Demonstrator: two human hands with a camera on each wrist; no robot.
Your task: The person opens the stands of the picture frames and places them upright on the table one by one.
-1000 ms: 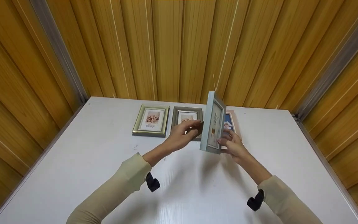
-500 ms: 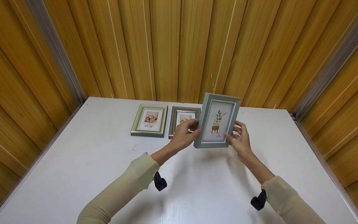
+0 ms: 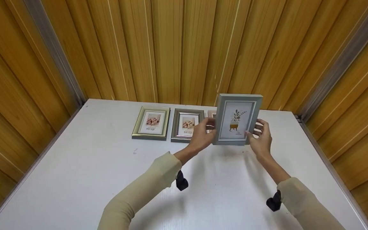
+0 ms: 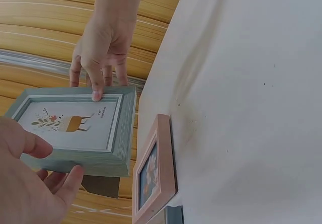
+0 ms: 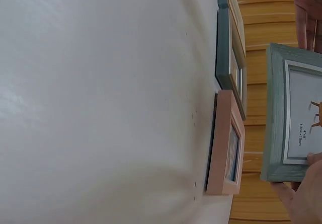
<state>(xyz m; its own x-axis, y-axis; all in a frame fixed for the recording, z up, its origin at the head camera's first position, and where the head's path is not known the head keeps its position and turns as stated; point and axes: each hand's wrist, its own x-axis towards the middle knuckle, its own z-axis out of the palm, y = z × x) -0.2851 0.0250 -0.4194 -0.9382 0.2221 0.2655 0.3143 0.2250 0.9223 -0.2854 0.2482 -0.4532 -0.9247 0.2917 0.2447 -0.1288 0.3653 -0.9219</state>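
Observation:
A grey-green picture frame [image 3: 253,111] with a plant print is held up off the table, its front turned toward the head camera. My left hand [image 3: 202,136] grips its left side, with the thumb at the front edge and fingers reaching behind. On the opposite side my right hand [image 3: 262,140] pinches the lower right, thumb on the front and fingers behind. In the left wrist view a dark flap [image 4: 103,185] shows beneath the frame. A pink picture frame [image 4: 163,158] lies on the table below; in the head view it is mostly hidden behind the raised frame and left hand.
On the white table [image 3: 85,166], a gold picture frame [image 3: 137,124] and a grey-brown picture frame [image 3: 176,126] lie face up in a row along the back, left of the hands. A wood-patterned panel wall [image 3: 168,51] rises behind the table, with more panels on both sides.
The grey-green picture frame has turned from nearly edge-on to face the head camera and moved right. Both hands have shifted right with it, uncovering more of the grey-brown frame.

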